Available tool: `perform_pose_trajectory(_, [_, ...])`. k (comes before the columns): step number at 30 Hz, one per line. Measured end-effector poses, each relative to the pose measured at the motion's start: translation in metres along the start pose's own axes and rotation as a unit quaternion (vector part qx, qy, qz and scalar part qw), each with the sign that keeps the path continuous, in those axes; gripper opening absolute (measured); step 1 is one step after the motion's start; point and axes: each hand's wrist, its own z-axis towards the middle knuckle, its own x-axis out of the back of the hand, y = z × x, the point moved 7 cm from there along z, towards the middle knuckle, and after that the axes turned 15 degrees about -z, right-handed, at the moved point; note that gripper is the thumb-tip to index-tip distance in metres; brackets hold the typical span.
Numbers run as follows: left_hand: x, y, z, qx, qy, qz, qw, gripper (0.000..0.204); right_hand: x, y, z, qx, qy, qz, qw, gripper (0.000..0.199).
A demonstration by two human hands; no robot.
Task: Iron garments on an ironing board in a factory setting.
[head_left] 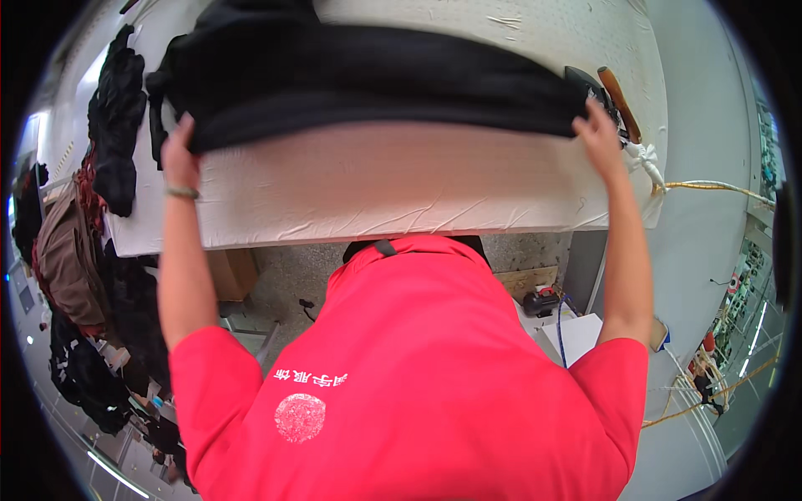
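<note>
A black garment [376, 79] is stretched sideways above the white-covered table, its near edge blurred by motion. My left hand [180, 157] is closed on its near left corner, with a band around the wrist. At the other end my right hand [598, 140] pinches the right corner between thumb and fingers. The garment's bulk bunches up toward the far left. Just beyond my right hand lies an iron [589, 83] with a brown wooden handle [619, 104], partly hidden by that hand and the cloth.
The padded table [376, 188] has a wrinkled white cover, knotted at its right corner [647, 159]. A cord [718, 185] runs off right from there. More black clothing [117, 121] hangs over the left edge, near a brown garment [71, 250]. A cardboard box [232, 274] stands below.
</note>
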Motion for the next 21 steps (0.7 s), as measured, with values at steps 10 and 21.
perform_pose_trajectory(10, [0.002,-0.07,-0.104,0.082,0.077,0.012,0.994,0.027,-0.051,0.009,-0.044,-0.219,-0.141,0.091,0.961,0.04])
perform_pose_trajectory(21, [0.056,-0.055,-0.127,0.069,0.105,0.081,0.989,0.02,-0.043,0.028,-0.088,-0.185,-0.152,0.249,0.938,0.027])
